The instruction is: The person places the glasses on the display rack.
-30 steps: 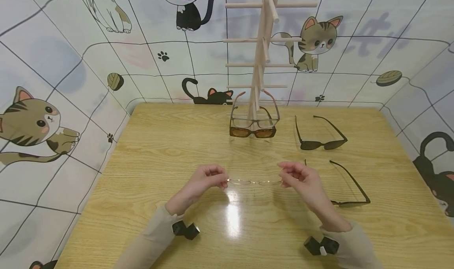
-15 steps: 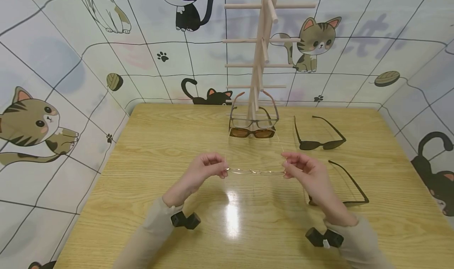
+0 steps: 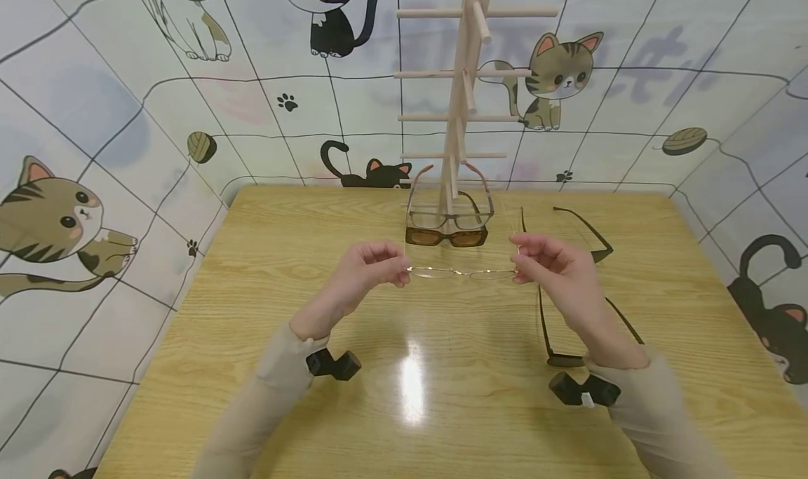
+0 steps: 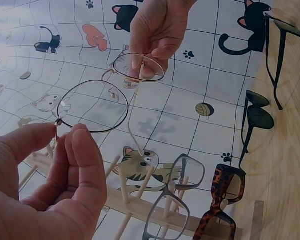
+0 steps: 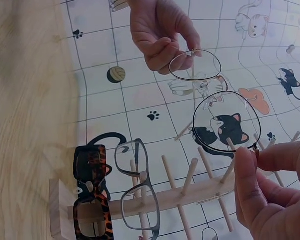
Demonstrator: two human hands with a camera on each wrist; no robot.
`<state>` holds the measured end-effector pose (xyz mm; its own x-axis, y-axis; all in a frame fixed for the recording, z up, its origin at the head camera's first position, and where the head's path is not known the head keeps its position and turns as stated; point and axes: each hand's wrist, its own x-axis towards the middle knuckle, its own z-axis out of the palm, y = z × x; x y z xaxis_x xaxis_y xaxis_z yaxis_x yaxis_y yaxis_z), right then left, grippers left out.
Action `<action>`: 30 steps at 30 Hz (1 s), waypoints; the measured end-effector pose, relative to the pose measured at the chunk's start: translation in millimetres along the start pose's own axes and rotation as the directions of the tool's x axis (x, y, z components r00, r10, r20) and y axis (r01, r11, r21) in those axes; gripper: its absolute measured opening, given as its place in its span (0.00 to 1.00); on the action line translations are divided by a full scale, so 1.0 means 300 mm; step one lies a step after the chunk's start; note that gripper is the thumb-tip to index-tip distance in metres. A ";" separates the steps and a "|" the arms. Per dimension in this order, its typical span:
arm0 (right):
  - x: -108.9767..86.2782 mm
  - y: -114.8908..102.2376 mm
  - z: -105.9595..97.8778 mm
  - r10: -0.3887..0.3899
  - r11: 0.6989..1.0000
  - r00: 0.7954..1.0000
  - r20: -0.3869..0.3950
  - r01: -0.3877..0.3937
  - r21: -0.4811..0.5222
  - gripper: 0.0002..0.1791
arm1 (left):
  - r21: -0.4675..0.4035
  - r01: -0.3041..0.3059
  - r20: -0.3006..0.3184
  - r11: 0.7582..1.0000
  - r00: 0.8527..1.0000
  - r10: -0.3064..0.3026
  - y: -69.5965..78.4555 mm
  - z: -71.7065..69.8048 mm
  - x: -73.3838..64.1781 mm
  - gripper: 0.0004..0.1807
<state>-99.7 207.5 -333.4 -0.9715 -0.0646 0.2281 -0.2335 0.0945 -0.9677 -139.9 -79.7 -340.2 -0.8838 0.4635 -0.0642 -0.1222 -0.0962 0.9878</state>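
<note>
Thin gold-rimmed round eyeglasses (image 3: pixel 462 273) are held above the table between both hands, lenses toward me and temples pointing toward the stand. My left hand (image 3: pixel 369 272) pinches the left end of the frame near the hinge, thumb against fingers. At the opposite hinge, my right hand (image 3: pixel 564 275) pinches the frame the same way. The wrist views show the dark-edged round lenses apart from everything but the fingers. Beyond them stands a wooden peg rack (image 3: pixel 463 86). On its lowest pegs sit grey-framed glasses (image 3: pixel 449 217), and below those, tortoiseshell sunglasses (image 3: pixel 426 237).
Two black pairs lie on the wooden table (image 3: pixel 284 254) at right: sunglasses (image 3: pixel 602 253) at the back, partly behind my right hand, and black-framed glasses (image 3: pixel 564 360) nearer, partly under my right forearm. Cat-patterned walls (image 3: pixel 252 128) enclose the back and sides.
Both hands have moved forward toward the rack, carrying the gold-rimmed eyeglasses with them. The grip at both hinges stays the same; the other glasses have not moved.
</note>
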 end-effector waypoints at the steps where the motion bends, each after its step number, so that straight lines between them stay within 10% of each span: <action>1: 0.009 -0.004 -0.003 0.005 1.000 1.000 0.002 -0.005 0.004 0.11 | -0.008 0.001 -0.005 1.000 1.000 -0.001 0.007 0.001 0.006 0.04; 30: 0.323 -0.026 -0.044 0.194 0.981 0.981 -0.007 -0.193 0.017 0.14 | -0.254 -0.030 -0.175 0.967 0.984 -0.015 0.074 -0.029 0.256 0.05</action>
<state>-192.4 213.6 -302.4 -0.9986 -0.0383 0.0373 -0.0405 0.0886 -0.9952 -214.3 -53.9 -324.4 -0.9473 0.3034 -0.1031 -0.2062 -0.3311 0.9208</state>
